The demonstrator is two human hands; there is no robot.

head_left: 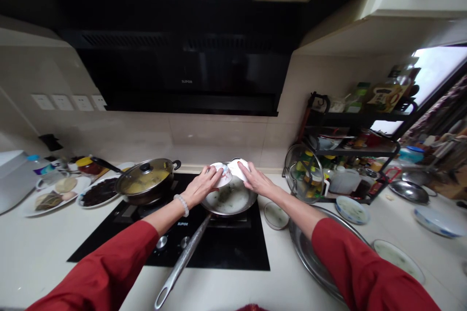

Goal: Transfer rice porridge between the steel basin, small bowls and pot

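My left hand [203, 185] grips a small white bowl [222, 175] with a red pattern, tilted over a steel pan [229, 200] on the right burner of the black stove [219, 248]. My right hand [255, 180] holds a second white bowl [238, 168], also tipped toward the pan. The pan holds a pale liquid with green bits. Its long metal handle [180, 263] points toward me. Both sleeves are red, and a bead bracelet [182, 204] sits on my left wrist.
A lidded pan [146, 183] of yellow food sits on the left burner. Plates of food [58, 193] lie at left. A large steel tray [310, 252], small dishes [276, 215] and a glass lid [304, 174] stand at right, before a black rack [357, 150] of jars.
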